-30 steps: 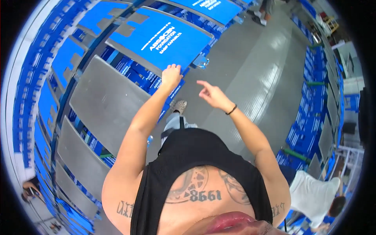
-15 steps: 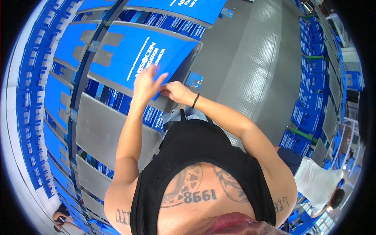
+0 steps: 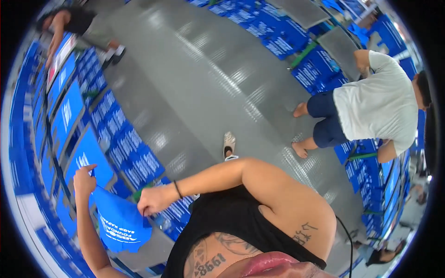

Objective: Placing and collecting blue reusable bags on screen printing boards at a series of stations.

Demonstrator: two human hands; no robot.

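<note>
A blue fabric bag with white print [image 3: 121,224] hangs between my two hands, its sides bowed and its print upside down to me. My left hand [image 3: 85,181] is closed at the bag's upper left corner, with the index finger jutting out. At its upper right edge, my right hand [image 3: 156,199] is closed on the cloth, a dark band round the wrist. Just beyond my left hand a flat blue bag [image 3: 95,155] lies on a grey board. Part of another grey board [image 3: 150,252] shows below the hanging bag.
Rows of blue bags [image 3: 123,132] line the left side, with more blue bags [image 3: 282,32] along the far right. A grey floor aisle [image 3: 194,78] runs between. One person in a white shirt [image 3: 378,104] stands at right; another person [image 3: 76,23] bends over boards at far left.
The blue bag was over a grey board and now hangs lifted between my hands. My left hand has closed at its corner. The view has swung toward the aisle.
</note>
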